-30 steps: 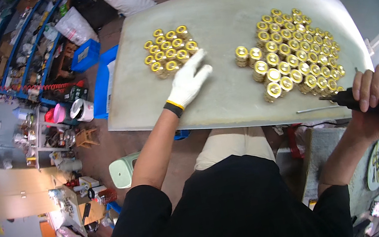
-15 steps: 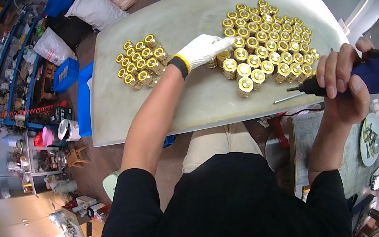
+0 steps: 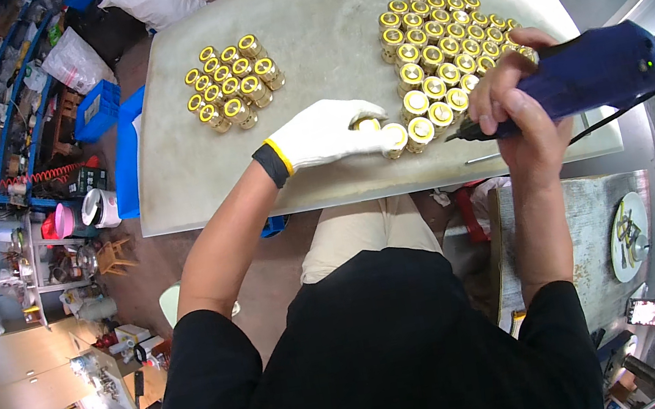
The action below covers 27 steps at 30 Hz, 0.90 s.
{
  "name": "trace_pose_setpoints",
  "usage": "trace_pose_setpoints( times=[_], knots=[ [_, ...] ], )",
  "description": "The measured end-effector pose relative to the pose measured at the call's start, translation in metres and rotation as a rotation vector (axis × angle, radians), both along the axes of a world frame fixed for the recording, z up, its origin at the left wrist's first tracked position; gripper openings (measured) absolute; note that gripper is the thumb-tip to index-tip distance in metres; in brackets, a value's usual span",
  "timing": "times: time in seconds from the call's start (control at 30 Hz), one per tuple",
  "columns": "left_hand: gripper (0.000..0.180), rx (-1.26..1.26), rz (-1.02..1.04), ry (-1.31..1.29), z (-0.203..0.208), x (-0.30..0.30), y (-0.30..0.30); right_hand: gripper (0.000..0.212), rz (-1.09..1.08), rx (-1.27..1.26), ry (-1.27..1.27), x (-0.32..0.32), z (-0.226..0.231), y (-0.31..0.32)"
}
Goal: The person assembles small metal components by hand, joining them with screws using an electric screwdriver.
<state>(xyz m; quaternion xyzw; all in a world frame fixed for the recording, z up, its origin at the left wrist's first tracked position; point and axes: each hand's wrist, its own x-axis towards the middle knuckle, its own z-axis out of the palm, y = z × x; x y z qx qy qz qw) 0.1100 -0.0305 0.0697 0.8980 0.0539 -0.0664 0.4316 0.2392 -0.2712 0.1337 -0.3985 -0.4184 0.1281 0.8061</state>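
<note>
On a pale tabletop (image 3: pixel 316 26), we see a person working over gold-coloured cylinders with two hands. The left hand (image 3: pixel 325 132), in a white glove, reaches to the near left corner of the larger cluster (image 3: pixel 432 57). Its fingers curve, partly parted, about one cylinder (image 3: pixel 367 124), with a second cylinder (image 3: pixel 394 138) just beyond the thumb's tip; we cannot tell whether either is firmly gripped. The bare right hand (image 3: pixel 513 102) wraps its fingers closely around a dark blue power tool (image 3: pixel 594 72), whose dark tip points at that same corner; contact is unclear to us. A smaller group (image 3: pixel 230 87) of cylinders stands well apart, toward the left, and a thin metal rod (image 3: pixel 481 159) lies near the front edge. We judge the step in hand to be taking hold of cylinders at the cluster's edge. The next move, we think, calls for a sure grip there, the tool steady and the neighbouring cylinders undisturbed.
</note>
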Motion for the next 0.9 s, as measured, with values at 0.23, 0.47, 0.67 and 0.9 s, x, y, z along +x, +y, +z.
trace_pose_setpoints(
  times=[0.23,0.47,0.67,0.9],
  knots=[
    [0.056,0.359,-0.144,-0.358,-0.002,0.007,-0.027,0.056,-0.025,-0.121,0.064,-0.011,-0.026,0.047],
    [0.046,0.396,-0.097,-0.283,-0.013,0.011,-0.028,0.050,0.043,-0.099,0.117,-0.012,-0.042,0.065],
    [0.046,0.365,-0.127,-0.211,-0.010,0.013,-0.023,0.048,0.145,-0.125,0.072,-0.008,-0.039,0.066],
    [0.045,0.412,-0.117,-0.234,-0.034,0.013,-0.021,0.041,0.156,-0.371,0.005,-0.017,-0.033,0.072]
  ],
)
